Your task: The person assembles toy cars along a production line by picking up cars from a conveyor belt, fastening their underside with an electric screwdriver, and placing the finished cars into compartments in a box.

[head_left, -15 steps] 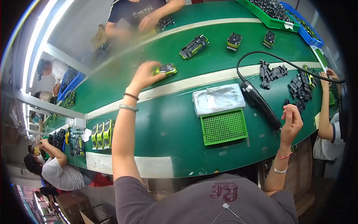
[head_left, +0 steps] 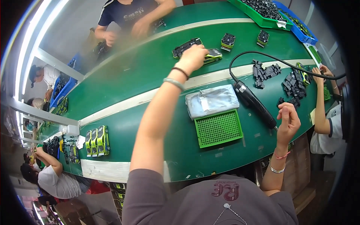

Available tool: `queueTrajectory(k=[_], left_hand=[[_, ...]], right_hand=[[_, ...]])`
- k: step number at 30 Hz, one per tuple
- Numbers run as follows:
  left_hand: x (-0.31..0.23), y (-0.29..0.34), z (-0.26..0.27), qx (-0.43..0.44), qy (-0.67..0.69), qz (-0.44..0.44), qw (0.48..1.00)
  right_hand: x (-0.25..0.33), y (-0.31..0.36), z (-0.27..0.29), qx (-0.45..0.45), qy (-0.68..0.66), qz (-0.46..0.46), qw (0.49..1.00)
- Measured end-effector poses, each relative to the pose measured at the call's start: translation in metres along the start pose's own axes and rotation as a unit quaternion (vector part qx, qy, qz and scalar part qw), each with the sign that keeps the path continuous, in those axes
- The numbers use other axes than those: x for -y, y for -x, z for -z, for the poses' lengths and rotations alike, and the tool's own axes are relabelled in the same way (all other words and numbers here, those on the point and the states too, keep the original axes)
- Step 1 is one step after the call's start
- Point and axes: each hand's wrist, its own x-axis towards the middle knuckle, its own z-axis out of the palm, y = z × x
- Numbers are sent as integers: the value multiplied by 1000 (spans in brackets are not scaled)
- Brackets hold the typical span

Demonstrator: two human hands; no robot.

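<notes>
My left hand [head_left: 193, 58] reaches over the far part of the green table and grips the rear of a yellow-green toy car [head_left: 214, 55]. Just past that hand lies another toy car [head_left: 183, 48], black underside up, partly covered by my fingers. My right hand [head_left: 288, 122] is raised near the right front edge with fingers curled; whether anything is in them is hidden. Beside it lies a black electric screwdriver [head_left: 257, 107], its cable curving away to the right. Black plastic chassis parts [head_left: 294, 85] lie beyond the right hand.
A green perforated tray [head_left: 218, 129] sits before a pale wrapped bundle [head_left: 212, 101]. Several toy cars [head_left: 96, 141] stand at left. Two black-bottomed cars [head_left: 228, 40] lie farther off, near a green bin [head_left: 262, 15] and a blue bin [head_left: 298, 26]. Co-workers sit around the table.
My left hand has moved right with the toy car, now next to the upside-down car. My right hand stays curled in nearly the same place. The view has shifted slightly.
</notes>
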Motion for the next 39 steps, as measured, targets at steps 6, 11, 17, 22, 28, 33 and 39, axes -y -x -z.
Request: queueTrajectory(k=[6, 11, 17, 22, 28, 33, 39], left_hand=[[82, 115, 71, -104, 85, 76, 988], [142, 216, 121, -124, 49, 207, 969], [201, 318, 117, 25, -146, 501, 853], [192, 312, 104, 41, -167, 502, 848], [120, 205, 100, -102, -144, 284, 943], [66, 118, 40, -68, 11, 68, 995], [20, 87, 11, 58, 41, 99, 993]], right_hand=[[-19, 2, 24, -34, 17, -41, 998], [-23, -9, 12, -28, 11, -23, 999], [-24, -8, 4, -12, 14, -29, 999], [-20, -5, 4, -9, 26, -26, 999], [-17, -6, 4, -11, 37, -2, 999], [-10, -7, 10, -17, 40, 7, 999], [-12, -5, 2, -4, 37, -6, 999]])
